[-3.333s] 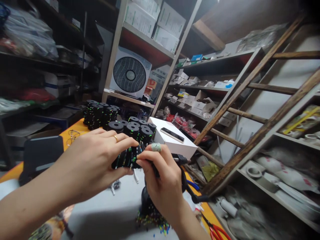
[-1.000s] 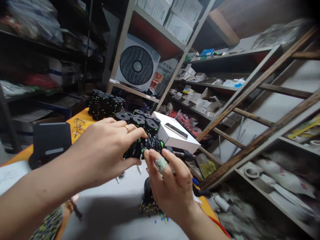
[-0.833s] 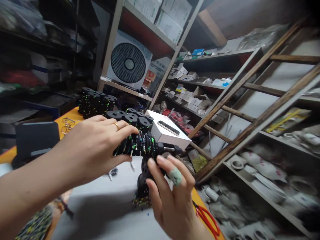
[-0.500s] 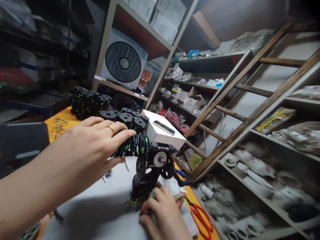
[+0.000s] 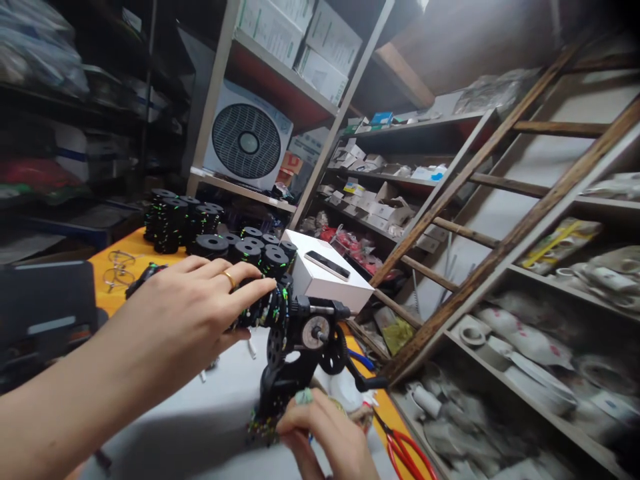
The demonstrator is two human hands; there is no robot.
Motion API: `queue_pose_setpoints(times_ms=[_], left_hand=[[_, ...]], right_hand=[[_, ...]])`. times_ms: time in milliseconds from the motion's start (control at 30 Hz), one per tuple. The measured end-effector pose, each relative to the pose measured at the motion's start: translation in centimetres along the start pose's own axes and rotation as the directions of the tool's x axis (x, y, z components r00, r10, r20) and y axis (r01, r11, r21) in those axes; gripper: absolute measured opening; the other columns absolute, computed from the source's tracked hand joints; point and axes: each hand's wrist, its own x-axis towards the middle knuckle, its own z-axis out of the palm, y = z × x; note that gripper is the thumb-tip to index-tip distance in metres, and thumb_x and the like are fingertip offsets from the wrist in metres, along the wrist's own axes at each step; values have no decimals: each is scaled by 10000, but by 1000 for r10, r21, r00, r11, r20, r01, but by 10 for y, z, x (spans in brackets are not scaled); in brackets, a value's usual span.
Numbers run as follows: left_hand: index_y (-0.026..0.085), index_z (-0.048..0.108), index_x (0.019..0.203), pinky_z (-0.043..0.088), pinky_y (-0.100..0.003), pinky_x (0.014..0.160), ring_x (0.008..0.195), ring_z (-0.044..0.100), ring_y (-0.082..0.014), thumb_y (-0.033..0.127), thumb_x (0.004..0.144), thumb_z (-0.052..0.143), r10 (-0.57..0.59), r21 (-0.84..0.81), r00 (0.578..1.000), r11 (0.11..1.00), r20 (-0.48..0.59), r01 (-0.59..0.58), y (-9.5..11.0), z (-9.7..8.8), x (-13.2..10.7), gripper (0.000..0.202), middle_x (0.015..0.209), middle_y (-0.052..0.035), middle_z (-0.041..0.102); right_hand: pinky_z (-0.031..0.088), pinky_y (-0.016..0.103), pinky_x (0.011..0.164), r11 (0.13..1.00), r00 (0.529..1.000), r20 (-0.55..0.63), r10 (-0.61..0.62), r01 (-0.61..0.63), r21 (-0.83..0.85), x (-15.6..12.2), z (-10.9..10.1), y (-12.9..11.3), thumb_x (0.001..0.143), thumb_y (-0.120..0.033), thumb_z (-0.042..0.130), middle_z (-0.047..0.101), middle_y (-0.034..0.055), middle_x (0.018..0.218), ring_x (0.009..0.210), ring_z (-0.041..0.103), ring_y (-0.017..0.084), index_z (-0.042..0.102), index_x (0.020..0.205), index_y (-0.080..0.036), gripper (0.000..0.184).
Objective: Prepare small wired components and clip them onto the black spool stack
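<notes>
My left hand (image 5: 187, 313), with a gold ring, is wrapped round a row of black discs (image 5: 270, 308) flecked with green and white, which sit on the shaft of a small black geared hand-crank machine (image 5: 300, 357). My right hand (image 5: 320, 433) is low at the machine's base, its fingers pinched together over a heap of small coloured bits (image 5: 260, 427); what they hold is too small to make out. One finger wears a green wrap.
Stacks of black discs (image 5: 183, 223) stand at the table's back, beside a white box (image 5: 327, 280) with a phone on it. Red scissors (image 5: 410, 453) lie at the right edge. Eyeglasses (image 5: 117, 267), a dark tablet (image 5: 43, 310), shelves, a fan and a wooden ladder surround the table.
My right hand left the row of discs and dropped to the machine's base, where its fingers closed. My left hand stayed on the discs. The machine's gears came into view.
</notes>
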Motion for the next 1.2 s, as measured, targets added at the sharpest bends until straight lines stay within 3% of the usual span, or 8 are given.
queue_pose_setpoints(times_ms=[100, 200, 300, 400, 567, 767, 933, 1200], left_hand=[[189, 704, 1336, 645, -569, 725, 922, 800, -397, 139, 763, 746, 7, 6, 1000, 1000, 20, -7, -1, -1, -1, 577, 1223, -181, 807], [199, 638, 1406, 647, -594, 749, 969, 793, -418, 139, 760, 746, -16, 14, 999, 1000, 34, 15, 2, -1, -2, 658, 1248, -179, 801], [156, 622, 1345, 640, -605, 767, 974, 780, -427, 155, 792, 745, -45, 30, 999, 999, 11, 45, 4, 1, -2, 566, 1192, -187, 812], [215, 647, 1302, 629, -608, 795, 977, 780, -415, 198, 836, 748, -52, 13, 999, 999, 14, 52, 3, 4, -2, 477, 1208, -162, 811], [267, 639, 1324, 626, -587, 776, 987, 792, -401, 228, 864, 717, -50, -9, 998, 999, 35, 51, -3, 5, -4, 469, 1216, -131, 816], [424, 616, 1259, 566, -502, 657, 800, 779, -281, 312, 936, 515, -207, -150, 974, 964, 98, 220, -7, 3, 0, 357, 1009, 44, 822], [427, 602, 1226, 557, -482, 638, 795, 780, -262, 330, 931, 511, -222, -167, 971, 958, 88, 234, -6, 3, 2, 323, 979, 41, 819], [398, 588, 1246, 577, -504, 674, 870, 806, -320, 285, 886, 665, -204, -115, 968, 968, 144, 221, -5, 1, 4, 386, 1070, 21, 826]], right_hand=[[540, 235, 644, 997, 991, -131, -25, 34, 67, 25, -8, -11, 962, -19, 551, 684, 21, 859, 720, 673, 149, 624, 1017, -235, 235], [574, 245, 707, 989, 967, -252, -46, 80, 125, 49, -17, -20, 924, 15, 569, 710, 27, 877, 780, 699, 154, 634, 996, -228, 261], [592, 250, 774, 983, 938, -343, -56, 112, 145, 71, -25, -23, 924, 23, 571, 727, 46, 917, 857, 720, 157, 665, 1001, -206, 259], [588, 240, 772, 980, 915, -404, -11, 91, 179, 88, -30, -21, 950, 1, 583, 731, 42, 907, 873, 734, 153, 686, 974, -206, 232], [599, 207, 833, 981, 894, -433, -113, 169, 94, 106, -27, -18, 958, 28, 595, 774, 66, 949, 903, 763, 132, 718, 963, -175, 238], [621, 213, 865, 973, 867, -460, -192, 230, 27, 117, -20, -20, 950, 53, 620, 792, 64, 963, 909, 777, 128, 688, 976, -174, 237], [640, 264, 838, 969, 877, -416, -240, 239, -55, 119, -17, -21, 969, 33, 595, 792, 47, 957, 895, 764, 145, 660, 944, -198, 241], [633, 279, 829, 969, 884, -399, -243, 237, -67, 120, -17, -24, 967, 41, 595, 784, 56, 957, 898, 751, 151, 646, 944, -194, 242]])
